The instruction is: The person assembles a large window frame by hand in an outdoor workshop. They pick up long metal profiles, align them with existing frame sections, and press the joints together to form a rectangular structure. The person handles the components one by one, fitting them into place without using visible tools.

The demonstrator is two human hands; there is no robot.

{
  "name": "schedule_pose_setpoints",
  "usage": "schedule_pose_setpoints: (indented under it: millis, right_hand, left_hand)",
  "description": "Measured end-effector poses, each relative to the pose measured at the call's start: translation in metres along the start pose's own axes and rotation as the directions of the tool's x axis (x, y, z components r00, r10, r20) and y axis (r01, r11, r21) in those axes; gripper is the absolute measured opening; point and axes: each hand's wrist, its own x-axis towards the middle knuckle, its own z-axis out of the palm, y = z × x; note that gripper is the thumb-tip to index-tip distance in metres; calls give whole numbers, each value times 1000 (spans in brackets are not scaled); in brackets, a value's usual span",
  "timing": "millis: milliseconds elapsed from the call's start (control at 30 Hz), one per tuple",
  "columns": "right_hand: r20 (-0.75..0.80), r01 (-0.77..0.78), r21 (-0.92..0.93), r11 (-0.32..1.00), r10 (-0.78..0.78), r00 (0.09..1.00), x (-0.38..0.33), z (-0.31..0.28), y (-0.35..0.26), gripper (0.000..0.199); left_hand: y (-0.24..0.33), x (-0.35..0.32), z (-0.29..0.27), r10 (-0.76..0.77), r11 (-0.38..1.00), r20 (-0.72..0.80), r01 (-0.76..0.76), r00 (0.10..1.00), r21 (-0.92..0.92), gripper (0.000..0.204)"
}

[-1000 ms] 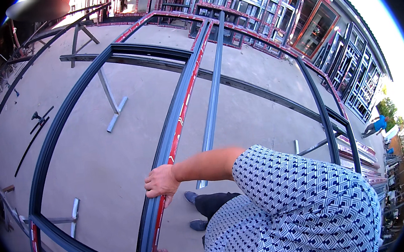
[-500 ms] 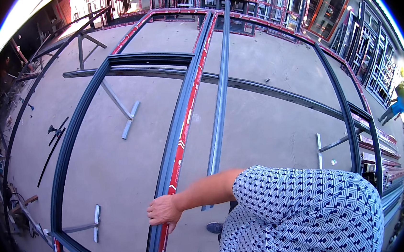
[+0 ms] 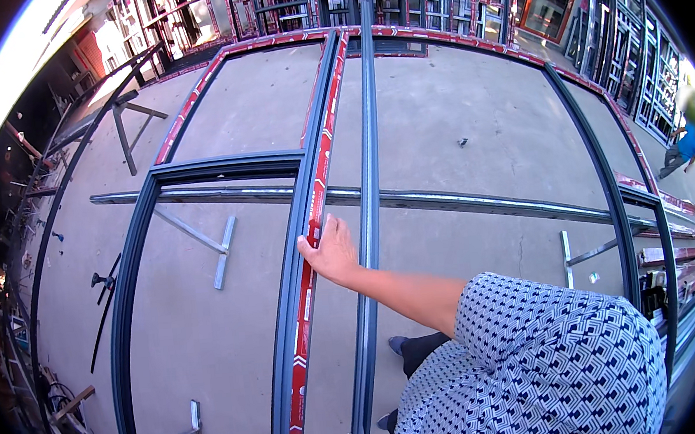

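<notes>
My right hand point(image 3: 332, 253) is on a long dark grey frame bar point(image 3: 284, 388) faced with red protective film. The thumb lies across the red face and the fingers curl at the bar's right edge. This bar runs through a large window or door frame point(image 3: 120, 353), meeting a dark crosspiece point(image 3: 227, 168) on its left side. Just right of my hand, a separate loose grey profile point(image 3: 367, 285) lies roughly alongside the bar and passes close to my wrist. My left hand is out of view.
A metal support beam point(image 3: 462, 207) crosses beneath the frame, with T-shaped feet point(image 3: 223, 254) on the concrete floor. Framed panels point(image 3: 453, 1) line the far side. Profiles are stacked point(image 3: 683, 278) at the right. A person in a blue top point(image 3: 690, 141) stands far right.
My right hand has moved forward along the red-filmed bar, away from my body. The left hand, partly visible at the lower edge before, has left the view. The whole view has shifted.
</notes>
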Motion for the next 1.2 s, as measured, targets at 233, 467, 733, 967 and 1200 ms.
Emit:
schedule_pose_setpoints:
  millis: [233,467,733,967,1200]
  right_hand:
    - [225,-301,213,930,253,941,59,16,15,99]
    - [234,-263,297,918,197,952,62,30,21,92]
    - [285,-251,333,909,157,946,60,27,15,92]
    - [335,-283,264,922,187,923,50,20,1,96]
    - [329,-256,92,962,213,920,45,37,0,95]
  left_hand:
    - [3,-4,48,-33,998,49,29,998,62,58]
    - [4,4,45,-49,996,48,45,998,71,60]
    - [11,18,17,-60,997,22,59,998,48,62]
    - [9,34,-40,-66,998,-72,66,995,3,65]
    - [11,64,-246,-80,982,-322,19,943,-190,67]
